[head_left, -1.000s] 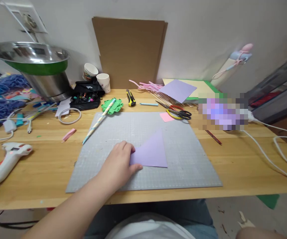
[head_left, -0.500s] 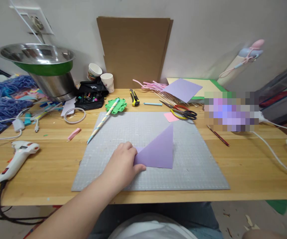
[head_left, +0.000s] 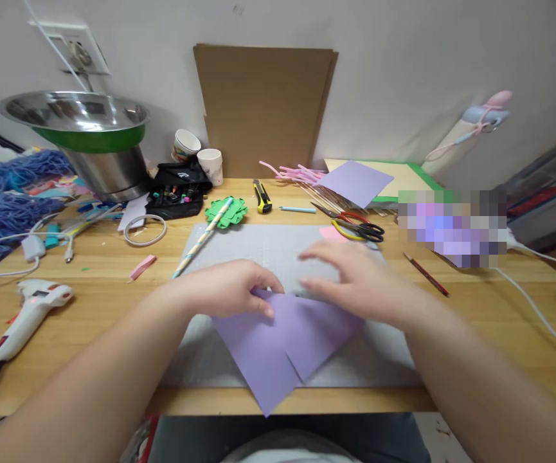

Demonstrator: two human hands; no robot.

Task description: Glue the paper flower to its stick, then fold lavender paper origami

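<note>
A folded sheet of purple paper (head_left: 278,341) is over the grey cutting mat (head_left: 200,360), its lower corner reaching past the mat's near edge. My left hand (head_left: 243,289) pinches the paper's top edge between thumb and fingers. Slightly blurred, my right hand (head_left: 349,276) is at the paper's upper right, fingers spread and thumb apart, holding nothing. Pink paper (head_left: 331,234) lies just beyond that hand, beside the scissors (head_left: 359,228).
A striped paper stick (head_left: 203,241) rests on green cut paper (head_left: 229,215). Behind are a box cutter (head_left: 261,198), a blue pencil (head_left: 297,209) and a purple sheet (head_left: 355,183). A glue gun (head_left: 27,315) lies left, a dark red pencil (head_left: 426,275) right.
My right hand has come into view over the mat. The purple paper has turned and moved nearer to me, and my left hand has shifted to its top edge.
</note>
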